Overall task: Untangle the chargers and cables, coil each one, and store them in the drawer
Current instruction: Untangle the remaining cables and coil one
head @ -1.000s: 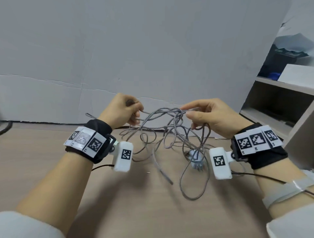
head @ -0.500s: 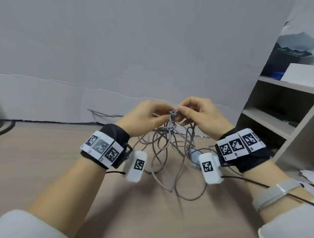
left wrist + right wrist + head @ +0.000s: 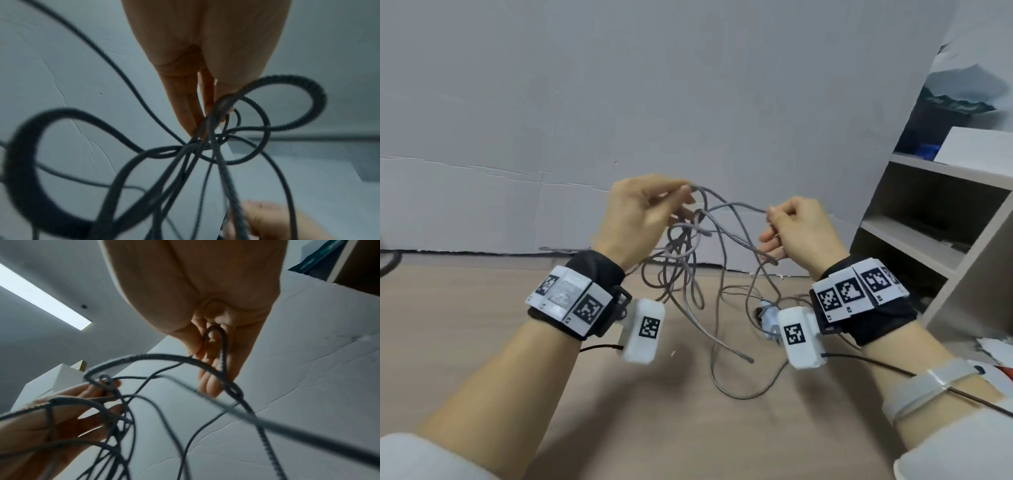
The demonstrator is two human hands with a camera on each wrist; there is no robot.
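A tangle of grey braided cables hangs in the air between both hands above the wooden table. My left hand pinches several strands of the tangle near its top; the left wrist view shows the cable loops bunched at its fingertips. My right hand pinches one strand that stretches across to the left, and a cable loop lies between its fingers. A small white charger lies on the table under the right wrist, partly hidden. A loose cable end rests on the table.
A grey wall panel stands close behind the table. An open shelf unit with boxes on top is at the right. A dark cord lies at the far left edge. Papers lie at the right.
The hands, close together at the knot half a second ago, have drawn apart and risen. The right hand has pulled one strand out to the right, spreading the tangle.
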